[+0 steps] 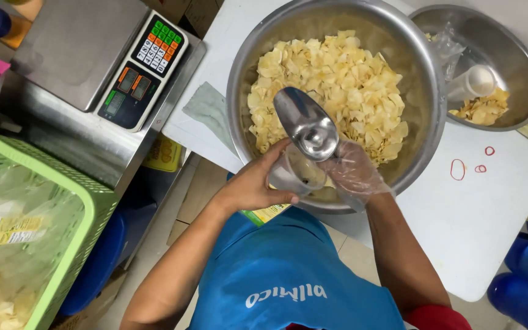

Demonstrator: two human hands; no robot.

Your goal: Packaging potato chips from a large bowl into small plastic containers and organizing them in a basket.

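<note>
The gloved right hand (354,174) is gripping a metal scoop (307,124) over the chip-filled steel bowl (423,140), beside the left hand (253,183) clasping a clear bag (294,174); filling is under way, requiring steady tipping.

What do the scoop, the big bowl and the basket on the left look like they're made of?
Scoop: polished metal, probably steel, with mirror-like glare.
Big bowl: brushed metal, with a dull grey sheen.
Basket: green plastic, likely moulded, with a slatted matte rim.
</note>
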